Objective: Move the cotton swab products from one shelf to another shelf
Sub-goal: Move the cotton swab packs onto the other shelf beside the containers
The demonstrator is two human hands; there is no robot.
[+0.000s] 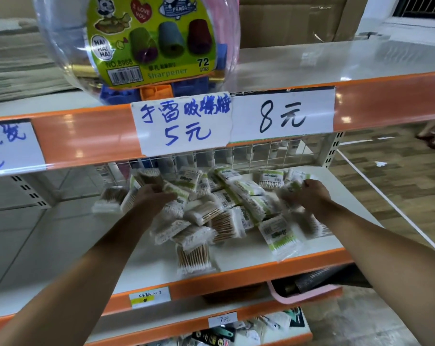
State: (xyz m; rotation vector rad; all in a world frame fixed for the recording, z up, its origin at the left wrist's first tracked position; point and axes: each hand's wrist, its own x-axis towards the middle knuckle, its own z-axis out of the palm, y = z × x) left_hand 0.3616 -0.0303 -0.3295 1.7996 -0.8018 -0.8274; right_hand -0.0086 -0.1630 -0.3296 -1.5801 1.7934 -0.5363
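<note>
Head view looks down two bare forearms reaching into a store shelf. On the left, the left hand [153,196] is sunk into the back of a pile of cotton swab packs [211,213], its fingers curled around a pack of wooden-stick swabs [148,178] that stands up above the knuckles. On the right, the right hand [311,193] has its fingers bent around a green-labelled pack [290,189] at the right edge of the pile; motion blur hides how the fingers lie on it.

Between and around both hands the packs lie loose and overlapping on the middle shelf [249,260], a white board with an orange front lip. Some packs show tan sticks, others green and white labels. One tan pack [194,258] lies alone nearest the lip, and another labelled pack [277,233] lies just right of it. A white wire grid [261,151] stands behind the pile.

Above, the upper shelf [361,58] carries a clear plastic jar of sharpeners [136,46] with a green label. Two handwritten price signs hang on its orange edge: "5元" [184,123] in blue and "8元" [282,116] in black. Below the middle shelf a pink bin [298,297] sticks out, and a small tag reading "7元" [222,320] sits on the lowest edge.
</note>
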